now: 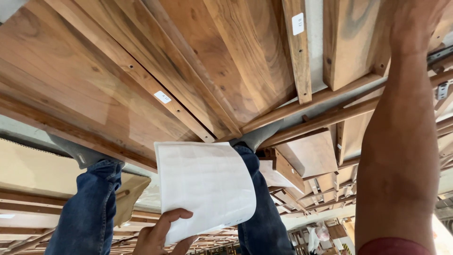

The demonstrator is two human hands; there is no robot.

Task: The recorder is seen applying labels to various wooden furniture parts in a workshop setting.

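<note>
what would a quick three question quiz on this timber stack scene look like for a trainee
1. Multiple choice: what does the left hand hold? A, a curved white sheet of paper; B, a hammer; C, a tape measure.
2. True or false: the right hand holds a paintbrush.
3. Fill in: small white ___ are stuck on the wooden boards.
Key: 1 A. 2 false, it reaches up onto a wooden plank. 3 labels.
</note>
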